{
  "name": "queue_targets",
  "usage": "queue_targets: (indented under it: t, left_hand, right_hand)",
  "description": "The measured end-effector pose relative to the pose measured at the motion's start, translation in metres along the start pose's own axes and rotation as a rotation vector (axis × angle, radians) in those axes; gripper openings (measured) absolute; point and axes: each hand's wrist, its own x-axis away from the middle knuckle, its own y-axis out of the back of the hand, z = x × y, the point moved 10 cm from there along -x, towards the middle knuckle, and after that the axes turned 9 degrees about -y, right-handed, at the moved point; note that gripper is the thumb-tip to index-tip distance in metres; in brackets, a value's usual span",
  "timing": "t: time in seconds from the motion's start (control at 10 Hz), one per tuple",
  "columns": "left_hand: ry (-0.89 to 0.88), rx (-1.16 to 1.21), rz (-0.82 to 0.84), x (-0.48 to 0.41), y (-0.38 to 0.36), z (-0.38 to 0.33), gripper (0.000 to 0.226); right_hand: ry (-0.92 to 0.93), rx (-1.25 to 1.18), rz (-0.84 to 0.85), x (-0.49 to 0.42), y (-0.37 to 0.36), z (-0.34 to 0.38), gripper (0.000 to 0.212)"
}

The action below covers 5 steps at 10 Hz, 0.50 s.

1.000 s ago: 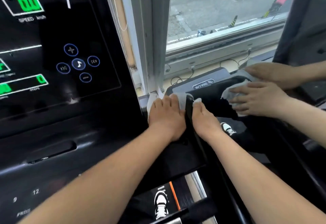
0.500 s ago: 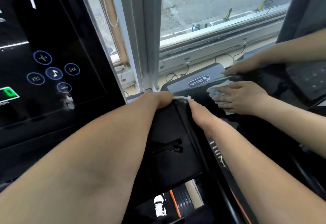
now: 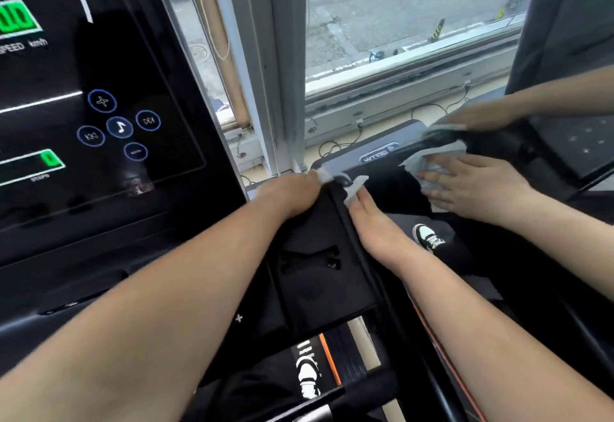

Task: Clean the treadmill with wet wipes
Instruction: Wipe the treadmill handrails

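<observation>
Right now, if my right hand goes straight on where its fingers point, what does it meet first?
Likely the wipe ahead of the right hand, then the grey cover; depth is unclear.

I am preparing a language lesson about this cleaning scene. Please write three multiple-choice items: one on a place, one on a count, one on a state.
1. The console screen fills which side of the view? A left B right C bottom
2. How many round buttons does it show? A three B five C eight
3. The second person's hand on the wipe is: A flat B a fist C lifted off
Key: A, the screen stands at the left; B, five rings glow; A, its fingers lie straight.
</observation>
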Motion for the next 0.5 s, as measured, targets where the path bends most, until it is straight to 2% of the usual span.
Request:
queue_targets:
  t: [0.1, 0.2, 0.3, 0.4, 0.5]
  left_hand:
    - [0.097, -0.073, -0.054, 0.012, 0.001, 0.011, 0.057]
    - [0.059, -0.098, -0.153, 0.057, -0.044, -0.030, 0.064]
    - [-0.065, -0.148, -0.199, 0.098, -0.079, -0.063, 0.068]
    - [-0.183, -0.197, -0.202, 0.113, -0.099, -0.070, 0.069]
    - [-0.166, -0.220, -0.222, 0.100, -0.081, -0.053, 0.068]
  right_hand:
    - [-0.080, 0.082, -0.026, 0.094, 0.011, 0.057, 0.063]
    - [-0.123, 0.227, 0.010, 0.093, 0.011, 0.027, 0.056]
    - [-0.043, 0.307, -0.019, 0.105, 0.004, 0.019, 0.060]
    - [0.057, 0.450, -0.044, 0.120, -0.008, 0.003, 0.062]
    - [0.063, 0.471, -0.080, 0.134, -0.009, -0.006, 0.069]
